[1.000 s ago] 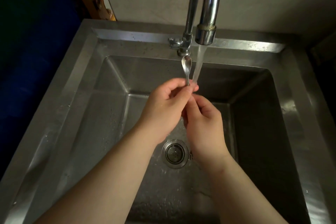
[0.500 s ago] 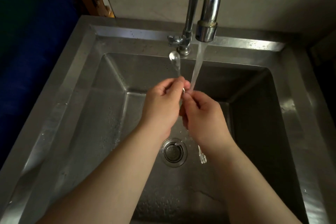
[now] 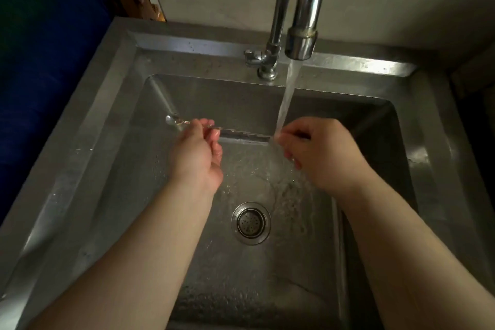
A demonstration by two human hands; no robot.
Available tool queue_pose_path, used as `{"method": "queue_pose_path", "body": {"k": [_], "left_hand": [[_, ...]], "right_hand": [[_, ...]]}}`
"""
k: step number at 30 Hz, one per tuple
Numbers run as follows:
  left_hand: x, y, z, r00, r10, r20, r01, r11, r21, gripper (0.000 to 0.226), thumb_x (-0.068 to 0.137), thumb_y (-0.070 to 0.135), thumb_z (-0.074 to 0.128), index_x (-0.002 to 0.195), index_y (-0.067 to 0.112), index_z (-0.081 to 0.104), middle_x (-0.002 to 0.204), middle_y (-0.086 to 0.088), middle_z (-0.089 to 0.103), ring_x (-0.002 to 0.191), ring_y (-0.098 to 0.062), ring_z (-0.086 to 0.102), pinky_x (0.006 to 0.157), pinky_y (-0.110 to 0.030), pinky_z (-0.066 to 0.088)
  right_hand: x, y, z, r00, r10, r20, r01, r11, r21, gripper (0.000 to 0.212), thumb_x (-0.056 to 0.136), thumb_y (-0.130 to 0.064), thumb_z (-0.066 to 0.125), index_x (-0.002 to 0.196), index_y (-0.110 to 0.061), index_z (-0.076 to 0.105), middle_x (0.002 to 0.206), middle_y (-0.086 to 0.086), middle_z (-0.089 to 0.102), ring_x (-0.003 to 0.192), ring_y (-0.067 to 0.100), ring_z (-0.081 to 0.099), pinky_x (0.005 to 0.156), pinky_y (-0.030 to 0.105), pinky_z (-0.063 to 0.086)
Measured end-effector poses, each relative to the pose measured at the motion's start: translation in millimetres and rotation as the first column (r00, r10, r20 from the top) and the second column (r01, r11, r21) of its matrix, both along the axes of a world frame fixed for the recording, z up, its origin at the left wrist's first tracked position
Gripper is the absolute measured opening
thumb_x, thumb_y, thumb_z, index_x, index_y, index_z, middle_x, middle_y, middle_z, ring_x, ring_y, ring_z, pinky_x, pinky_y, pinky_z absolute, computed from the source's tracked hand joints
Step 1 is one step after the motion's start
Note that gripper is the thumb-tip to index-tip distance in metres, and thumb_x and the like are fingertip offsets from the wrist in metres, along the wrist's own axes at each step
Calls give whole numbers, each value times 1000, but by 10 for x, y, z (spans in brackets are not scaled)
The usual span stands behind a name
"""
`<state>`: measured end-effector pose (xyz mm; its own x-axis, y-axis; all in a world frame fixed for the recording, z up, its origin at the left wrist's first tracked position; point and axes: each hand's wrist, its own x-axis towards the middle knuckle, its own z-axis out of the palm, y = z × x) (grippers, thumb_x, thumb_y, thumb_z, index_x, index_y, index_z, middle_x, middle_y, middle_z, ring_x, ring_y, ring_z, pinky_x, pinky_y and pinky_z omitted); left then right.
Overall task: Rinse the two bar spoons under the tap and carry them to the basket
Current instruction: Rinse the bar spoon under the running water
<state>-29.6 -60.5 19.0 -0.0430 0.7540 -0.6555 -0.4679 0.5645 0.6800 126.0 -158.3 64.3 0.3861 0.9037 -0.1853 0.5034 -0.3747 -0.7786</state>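
Hands [image 3: 198, 158] [image 3: 321, 153] now apart, fingers pinching level bar spoon [image 3: 241, 135], sink [image 3: 80, 142] walls clear

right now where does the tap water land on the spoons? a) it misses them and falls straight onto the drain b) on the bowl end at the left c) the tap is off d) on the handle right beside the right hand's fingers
d: the stream meets the bar spoons at the right hand fingertips, while the left hand holds the bowl end clear of it.
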Motion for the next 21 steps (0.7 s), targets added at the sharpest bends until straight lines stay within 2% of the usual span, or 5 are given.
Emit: {"method": "queue_pose_path", "body": {"k": [9, 12, 15, 18, 21], "left_hand": [[-119, -290, -413, 973, 127, 190, -57, 940, -337, 29, 96, -1, 38, 73, 9, 53, 41, 1, 55, 29, -5, 44, 34, -13, 33], [-106, -399, -529, 966, 119, 227, -14, 909, -416, 31, 94, -5, 34, 73, 7, 52, 49, -2, 54, 34, -9, 44, 41, -16, 34], [-93, -448, -585, 960, 138, 244, -17, 898, -440, 31, 93, -7, 32, 74, 5, 53, 54, -4, 53, 40, -11, 45, 41, -18, 36], [-115, -430, -617, 957, 168, 235, -57, 907, -416, 30, 97, -2, 35, 74, 6, 52, 42, -4, 54, 30, -10, 47, 34, -11, 35], [-154, -382, -644, 979, 132, 152, -75, 940, -334, 30, 101, 7, 41, 74, 12, 55, 55, 1, 57, 37, -4, 51, 34, -11, 36]], "right_hand": [[-295, 142, 134, 985, -32, -172, 68, 975, 213, 9, 95, -24, 58, 89, -24, 65, 70, -3, 69, 61, 7, 69, 66, 31, 59], [-345, 130, 133, 997, 31, -69, -14, 970, 241, 15, 98, -24, 52, 91, -26, 65, 66, -7, 66, 65, 5, 68, 67, 22, 53], [-338, 93, 130, 998, 47, 36, -55, 966, 255, 16, 97, -23, 52, 90, -19, 66, 70, -4, 67, 62, 8, 66, 63, 28, 52], [-231, -23, 92, 997, 32, 65, -42, 987, 154, 11, 92, -26, 56, 84, -23, 63, 70, -2, 68, 61, 12, 65, 58, 36, 55], [-89, -236, -12, 981, 113, 157, -103, 992, -70, 5, 88, -24, 61, 84, -27, 64, 69, -7, 66, 60, 6, 63, 56, 32, 56]]}}
